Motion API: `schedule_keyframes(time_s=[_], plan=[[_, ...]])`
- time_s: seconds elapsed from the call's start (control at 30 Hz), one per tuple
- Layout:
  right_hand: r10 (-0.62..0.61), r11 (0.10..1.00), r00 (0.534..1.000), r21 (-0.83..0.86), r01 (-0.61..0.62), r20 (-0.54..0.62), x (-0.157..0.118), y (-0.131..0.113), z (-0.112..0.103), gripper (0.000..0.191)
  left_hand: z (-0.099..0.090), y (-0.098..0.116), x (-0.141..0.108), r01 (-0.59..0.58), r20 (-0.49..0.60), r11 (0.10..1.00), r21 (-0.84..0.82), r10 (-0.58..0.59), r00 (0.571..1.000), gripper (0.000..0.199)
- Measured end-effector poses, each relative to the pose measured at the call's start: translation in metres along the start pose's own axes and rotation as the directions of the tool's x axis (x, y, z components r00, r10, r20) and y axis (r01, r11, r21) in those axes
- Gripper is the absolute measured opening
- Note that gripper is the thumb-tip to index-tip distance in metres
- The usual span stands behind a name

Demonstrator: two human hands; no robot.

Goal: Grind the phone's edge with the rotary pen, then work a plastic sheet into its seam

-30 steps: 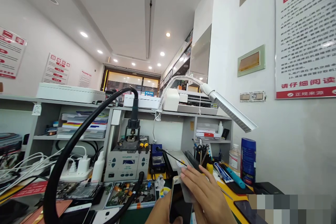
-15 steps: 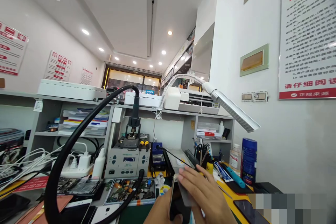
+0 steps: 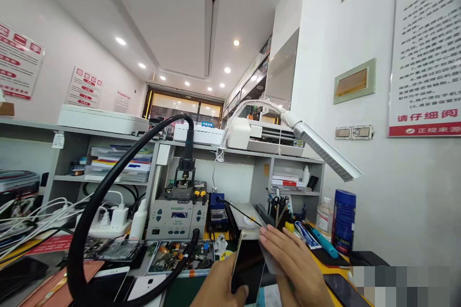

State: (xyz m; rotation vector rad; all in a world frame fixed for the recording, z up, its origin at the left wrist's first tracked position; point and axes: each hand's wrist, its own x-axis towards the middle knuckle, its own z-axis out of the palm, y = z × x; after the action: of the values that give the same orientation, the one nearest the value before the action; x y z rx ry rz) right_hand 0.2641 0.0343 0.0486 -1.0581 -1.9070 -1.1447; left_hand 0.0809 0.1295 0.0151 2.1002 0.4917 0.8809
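Upright and slightly tilted at the bottom centre is a smartphone (image 3: 248, 264) with a black face and a pale gold rim. My left hand (image 3: 219, 280) grips its left side, the thumb lying across the lower face. At the right edge of the phone, my right hand (image 3: 293, 264) has its fingers together over a pale, thin flat piece (image 3: 272, 263). The fingers hide most of that piece, so its kind is unclear. Below the hands, a white and light-blue patterned item (image 3: 270, 296) shows in part.
A hot-air rework station (image 3: 176, 218) with a thick black hose (image 3: 86, 216) arches over the left side. A tray of small parts (image 3: 154, 268) lies in front of it. A blue can (image 3: 344, 220), a bottle (image 3: 324, 216) and another phone (image 3: 345, 290) are at right.
My right hand has shifted right with the pale piece, off the phone's face, so more of the black face shows. My left thumb now lies flatter on it. The view has turned slightly left.
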Motion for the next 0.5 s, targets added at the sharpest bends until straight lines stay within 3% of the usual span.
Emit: schedule_keyframes(time_s=[0.13, 0.23, 0.4, 0.5], plan=[[0.132, 0.991, 0.991, 0.004, -0.132, 0.038, -0.021, 0.015, -0.005, 0.043, -0.012, 0.013, -0.005, 0.009, 0.01, 0.998, 0.062, -0.009, 1.0, 0.033], [0.291, 0.955, 0.952, 0.026, -0.295, 0.093, -0.032, 0.021, -0.011, 0.034, -0.021, 0.02, -0.009, 0.018, 0.031, 0.996, 0.092, -0.021, 0.999, 0.017], [0.599, 0.793, 0.79, 0.036, -0.608, 0.133, -0.043, 0.024, -0.031, 0.033, -0.033, 0.021, -0.011, 0.039, 0.045, 0.99, 0.134, -0.045, 0.998, 0.016], [0.672, 0.727, 0.727, 0.058, -0.684, 0.14, -0.046, 0.021, -0.042, 0.035, -0.032, 0.018, -0.011, 0.052, 0.058, 0.979, 0.195, -0.064, 0.996, 0.02]])
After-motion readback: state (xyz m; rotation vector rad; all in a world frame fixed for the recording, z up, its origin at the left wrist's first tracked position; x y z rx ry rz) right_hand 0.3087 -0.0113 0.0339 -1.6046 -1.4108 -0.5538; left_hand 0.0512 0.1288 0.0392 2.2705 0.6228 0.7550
